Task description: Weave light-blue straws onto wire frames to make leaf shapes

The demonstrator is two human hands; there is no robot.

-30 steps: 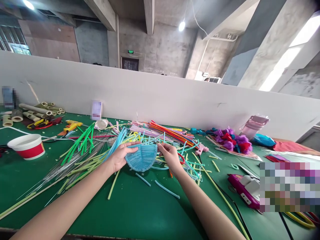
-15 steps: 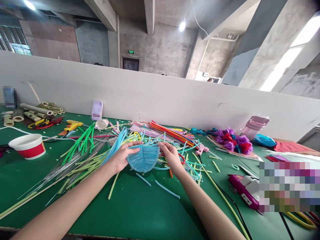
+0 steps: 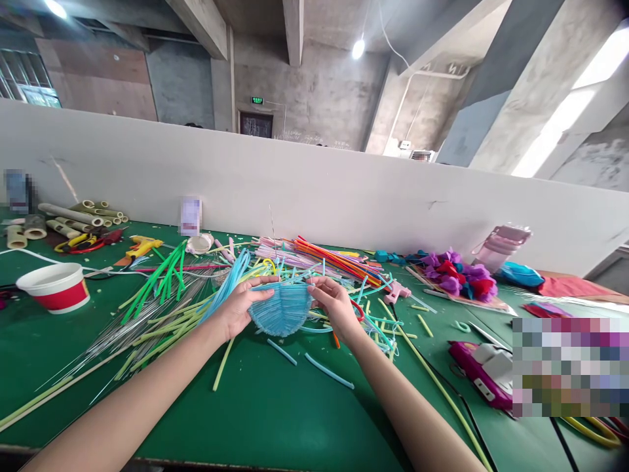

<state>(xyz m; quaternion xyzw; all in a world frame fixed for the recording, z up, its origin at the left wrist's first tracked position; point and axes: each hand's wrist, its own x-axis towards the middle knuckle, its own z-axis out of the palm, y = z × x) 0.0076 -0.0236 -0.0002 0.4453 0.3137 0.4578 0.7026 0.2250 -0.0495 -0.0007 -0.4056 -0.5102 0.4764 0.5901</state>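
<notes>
While the left hand (image 3: pixel 238 309) grips the blue chenille semicircle (image 3: pixel 281 314) by its upper left edge above the green table (image 3: pixel 275 419), the right hand's (image 3: pixel 336 304) fingertips pinch its upper right corner. A red-banded paper cup (image 3: pixel 57 298) stands at left, its bottom hidden; the green exit sign's (image 3: pixel 257 100) lettering is too small to read.

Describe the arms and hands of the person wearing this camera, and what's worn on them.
The left forearm and right forearm are bare, with no sleeve in view. The left hand and right hand are ungloved. No watch, bracelet or marking shows, and no ring can be made out on the fingers.
</notes>
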